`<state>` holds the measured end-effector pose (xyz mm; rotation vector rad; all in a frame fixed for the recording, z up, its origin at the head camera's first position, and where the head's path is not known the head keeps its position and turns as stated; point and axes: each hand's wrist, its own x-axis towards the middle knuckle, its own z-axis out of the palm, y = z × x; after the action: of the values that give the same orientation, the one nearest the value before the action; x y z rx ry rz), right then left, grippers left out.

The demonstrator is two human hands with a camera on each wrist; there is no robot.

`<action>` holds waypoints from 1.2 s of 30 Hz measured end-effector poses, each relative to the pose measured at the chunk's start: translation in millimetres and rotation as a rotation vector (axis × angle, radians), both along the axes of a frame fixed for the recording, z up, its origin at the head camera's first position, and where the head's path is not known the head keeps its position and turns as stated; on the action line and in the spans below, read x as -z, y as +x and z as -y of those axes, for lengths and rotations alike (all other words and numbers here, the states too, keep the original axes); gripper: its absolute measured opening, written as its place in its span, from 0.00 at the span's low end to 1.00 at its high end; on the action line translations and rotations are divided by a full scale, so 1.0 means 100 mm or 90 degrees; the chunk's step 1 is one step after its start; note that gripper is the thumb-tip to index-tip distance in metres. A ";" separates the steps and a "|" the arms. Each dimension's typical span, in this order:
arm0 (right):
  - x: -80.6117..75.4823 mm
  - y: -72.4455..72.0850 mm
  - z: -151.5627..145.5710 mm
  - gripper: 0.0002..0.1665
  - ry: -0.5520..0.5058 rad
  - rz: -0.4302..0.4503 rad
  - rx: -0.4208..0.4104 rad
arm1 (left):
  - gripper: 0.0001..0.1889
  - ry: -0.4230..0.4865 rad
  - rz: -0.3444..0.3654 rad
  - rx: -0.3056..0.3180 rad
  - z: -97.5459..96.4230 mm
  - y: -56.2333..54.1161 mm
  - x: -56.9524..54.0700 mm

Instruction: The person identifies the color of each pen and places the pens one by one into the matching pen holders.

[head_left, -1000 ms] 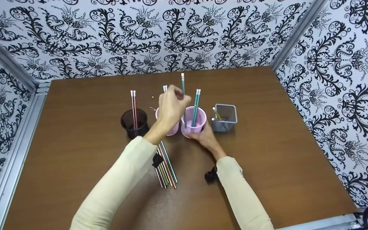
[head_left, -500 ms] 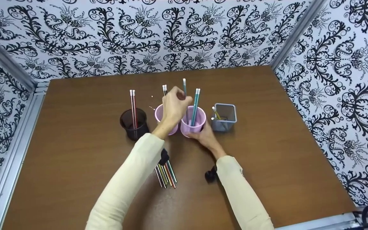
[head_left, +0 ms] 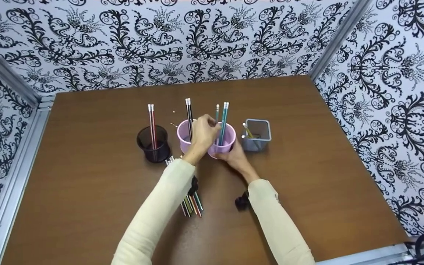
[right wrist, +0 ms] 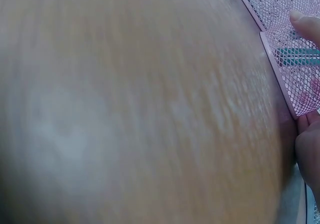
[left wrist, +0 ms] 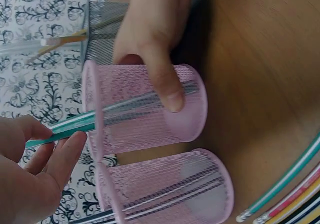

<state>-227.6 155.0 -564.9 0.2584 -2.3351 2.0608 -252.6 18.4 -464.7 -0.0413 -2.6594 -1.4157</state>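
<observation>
Between left thumb and fingers, my left hand (head_left: 202, 134) pinches a green pencil (head_left: 217, 112), eraser end up. Its lower part is inside the right-hand pink mesh cup (left wrist: 150, 134). Two more green pencils (head_left: 223, 119) with white eraser ends stand in that cup. My right hand (head_left: 237, 157) grips the same cup from its right side, the thumb (left wrist: 167, 87) across the front wall in the left wrist view. Close beside it on the left is another pink mesh cup (head_left: 183, 146), holding two black pencils (head_left: 188, 114).
A black mesh cup (head_left: 157, 154) with two red pencils (head_left: 152, 121) stands on the left. To the right is a grey square mesh holder (head_left: 257, 145) with yellow pencils (head_left: 248, 129). Several loose pencils (head_left: 193, 207) lie on the table (head_left: 94, 176), partly under my left forearm.
My left hand has moved down and slightly right, lowering the green pencil deeper into the right-hand pink cup. My right hand keeps its grip on the cup.
</observation>
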 end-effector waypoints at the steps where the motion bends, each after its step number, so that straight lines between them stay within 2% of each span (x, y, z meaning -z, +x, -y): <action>1: 0.00 0.00 0.00 0.56 0.000 -0.001 0.000 | 0.06 -0.003 0.002 0.001 0.00 0.00 0.02; 7: -0.01 0.02 0.01 0.56 0.007 0.000 0.003 | 0.07 -0.006 0.016 0.004 -0.02 -0.01 0.10; 14: 0.01 0.02 0.02 0.56 -0.008 0.010 -0.002 | 0.08 0.010 0.036 0.004 0.01 -0.04 0.13; 19: 0.00 0.02 0.02 0.54 0.014 0.027 0.015 | 0.09 0.003 0.026 0.001 0.05 -0.07 0.14; 26: -0.01 0.02 0.03 0.55 0.020 0.028 0.021 | 0.09 0.030 0.022 0.018 0.09 -0.05 0.14; 30: -0.01 0.03 0.03 0.55 0.025 0.031 0.025 | 0.09 0.038 0.005 0.016 0.11 -0.02 0.13; 36: -0.01 0.02 0.03 0.54 0.037 0.046 0.034 | 0.08 0.051 -0.051 -0.005 0.15 0.05 0.14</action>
<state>-225.3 152.2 -563.7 0.1220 -2.4180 2.0128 -247.5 3.6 -478.6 -0.0769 -2.5344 -1.4841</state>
